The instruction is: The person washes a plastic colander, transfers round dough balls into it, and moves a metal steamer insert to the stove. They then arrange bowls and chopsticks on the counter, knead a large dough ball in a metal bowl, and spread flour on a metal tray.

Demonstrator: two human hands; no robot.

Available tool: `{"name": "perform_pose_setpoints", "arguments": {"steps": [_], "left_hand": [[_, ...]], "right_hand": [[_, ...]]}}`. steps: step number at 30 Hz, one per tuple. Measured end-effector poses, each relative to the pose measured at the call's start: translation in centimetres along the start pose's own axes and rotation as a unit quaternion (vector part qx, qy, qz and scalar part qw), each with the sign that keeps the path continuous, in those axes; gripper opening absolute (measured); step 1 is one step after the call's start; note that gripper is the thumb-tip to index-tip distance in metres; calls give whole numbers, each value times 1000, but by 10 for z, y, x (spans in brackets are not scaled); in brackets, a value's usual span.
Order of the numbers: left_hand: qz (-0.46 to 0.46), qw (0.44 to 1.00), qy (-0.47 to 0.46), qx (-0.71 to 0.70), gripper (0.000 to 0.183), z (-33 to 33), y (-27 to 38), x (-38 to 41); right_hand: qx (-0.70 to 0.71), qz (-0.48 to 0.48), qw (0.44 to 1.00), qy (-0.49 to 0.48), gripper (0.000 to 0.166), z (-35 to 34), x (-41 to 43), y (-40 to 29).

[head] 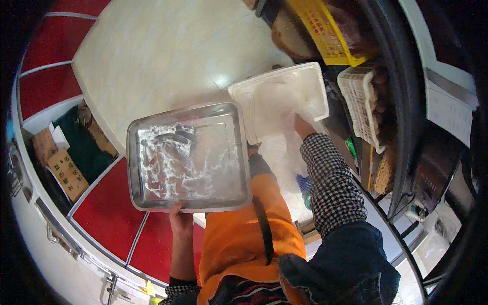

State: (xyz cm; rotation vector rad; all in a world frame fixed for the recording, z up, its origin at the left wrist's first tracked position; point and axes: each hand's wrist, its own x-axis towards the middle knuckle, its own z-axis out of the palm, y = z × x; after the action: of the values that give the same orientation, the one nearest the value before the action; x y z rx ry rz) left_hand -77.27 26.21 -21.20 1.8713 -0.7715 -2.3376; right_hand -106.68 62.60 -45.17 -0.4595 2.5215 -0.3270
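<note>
My left hand [181, 221] grips the near edge of a rectangular stainless-steel tray [247, 171], held level over the floor beside my orange apron [244, 232]. White streaky residue [167, 167], perhaps frost or powder, coats the tray's bottom, thickest on its left half. To the right, my right hand [302, 125] reaches down at a white foam box [263, 95]. Its fingers are lost in a pale haze or clear plastic, so what they touch is hidden. A black-and-white checked sleeve [331, 179] covers that forearm.
A yellow plastic basket [324, 34] and a white plastic basket [358, 106] stand on a black rack [404, 95] at right. Red-panelled cabinets [110, 209] line the left, with cardboard boxes [68, 173] in an open compartment. Pale floor tiles [164, 49] lie ahead.
</note>
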Motion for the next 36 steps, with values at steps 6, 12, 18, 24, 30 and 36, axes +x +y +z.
{"name": "perform_pose_setpoints", "arguments": {"steps": [6, 12, 18, 24, 30, 36], "left_hand": [[-43, 999, 1, -11, 19, -2, 5, 9], [-9, 999, 44, 1, 22, 6, -2, 3], [-11, 999, 31, 5, 20, 5, -4, 2], [-17, 999, 30, -11, 31, -1, -8, -7], [21, 999, 25, -39, 40, 18, -12, -12], [72, 997, 6, -6, 44, 38, -11, -34]], "right_hand": [[-8, 41, 999, -1, 24, 22, 38, -19], [-1, 79, 997, -1, 20, 36, 57, -27], [60, 98, 993, 26, 16, 25, 47, -22], [203, 154, 965, 65, 12, -4, 7, -30], [468, 273, 838, 63, 9, -47, -38, -49], [760, 204, 616, -45, 9, -169, -99, -85]]}}
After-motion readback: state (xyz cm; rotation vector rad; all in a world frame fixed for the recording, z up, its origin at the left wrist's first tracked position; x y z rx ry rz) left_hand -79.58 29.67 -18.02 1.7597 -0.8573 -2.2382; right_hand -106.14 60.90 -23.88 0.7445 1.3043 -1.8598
